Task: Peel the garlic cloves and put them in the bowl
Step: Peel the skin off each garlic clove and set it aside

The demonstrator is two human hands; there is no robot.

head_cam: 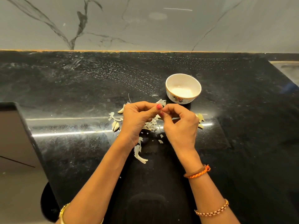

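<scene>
A black polished desk (80, 88) is seen running back to a marbled grey wall (145, 25), with its far edge marked by a thin orange seam. Broad bare surface is left along the far edge and toward the left and right ends; a cut-out is seen at the far right corner, and a grey panel (14, 135) overlaps the left edge.

A white bowl (183, 88) with a flower print stands right of the middle, apart from the hands. Both hands are held together just nearer than the bowl. The left hand (137, 120) and right hand (181, 125) are curled, fingers (159, 107) pinched together on something small; the garlic clove between them cannot be made out.

Unpeeled cloves (115, 125) lie left of the hands, and torn skins (140, 152) are scattered beneath them.
</scene>
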